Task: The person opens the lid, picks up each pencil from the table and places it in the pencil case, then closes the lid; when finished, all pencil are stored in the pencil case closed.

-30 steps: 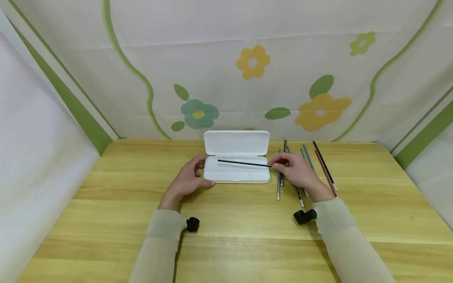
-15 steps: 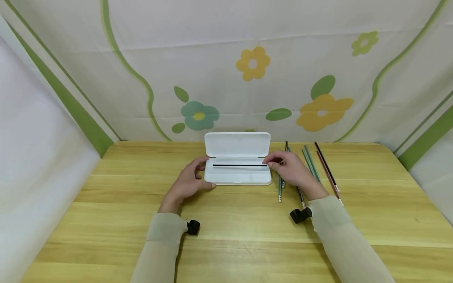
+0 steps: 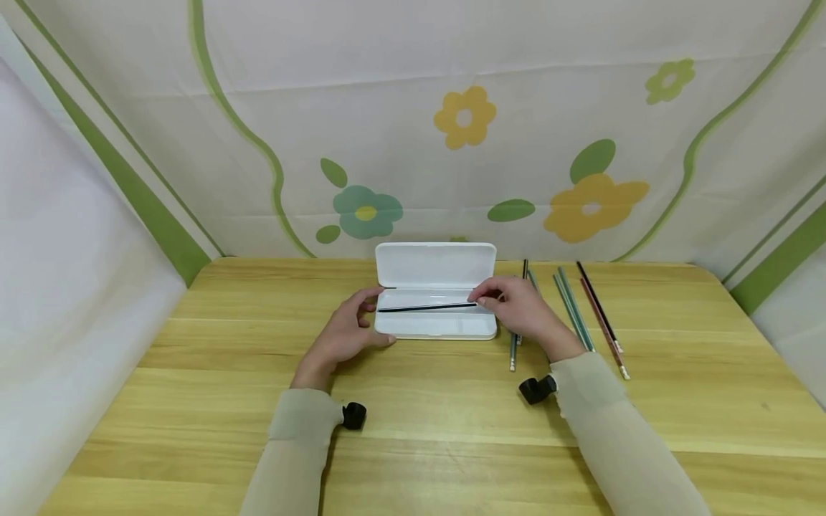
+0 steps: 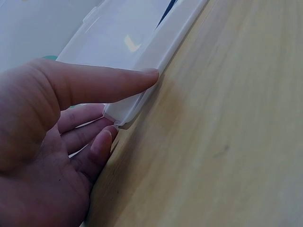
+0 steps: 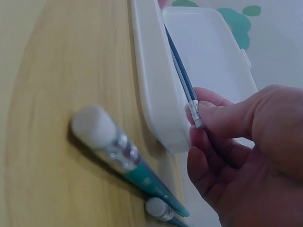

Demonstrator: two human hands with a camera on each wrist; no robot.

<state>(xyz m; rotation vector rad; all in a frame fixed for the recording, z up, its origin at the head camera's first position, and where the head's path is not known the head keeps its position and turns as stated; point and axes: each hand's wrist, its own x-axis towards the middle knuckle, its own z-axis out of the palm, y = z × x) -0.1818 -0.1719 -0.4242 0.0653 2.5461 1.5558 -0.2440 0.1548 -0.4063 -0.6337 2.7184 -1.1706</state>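
Note:
A white pencil case [image 3: 435, 326] lies with its lid [image 3: 435, 265] raised at the back. At its left end is my left hand [image 3: 345, 328], the thumb along the front edge and the fingers round the back corner and end wall, holding it. My right hand [image 3: 516, 304] pinches a dark pencil [image 3: 426, 308] by its eraser end, over the case's right end. The pencil lies slightly slanted across the case, its far tip near the left wall. In the right wrist view, thumb and fingers close on the metal band of the pencil [image 5: 187, 78].
Right of the case lie several loose pencils: green ones [image 3: 571, 304], a red one [image 3: 601, 319] and a black one [image 3: 596, 301]. More pencils [image 3: 513, 351] lie partly under my right hand. A flowered cloth [image 3: 413, 143] hangs behind the wooden table [image 3: 439, 430].
My right hand has moved left with the pencil, bringing it lower and further over the case. The pencil's slant has changed, its left tip now nearer the front. My left hand stays put.

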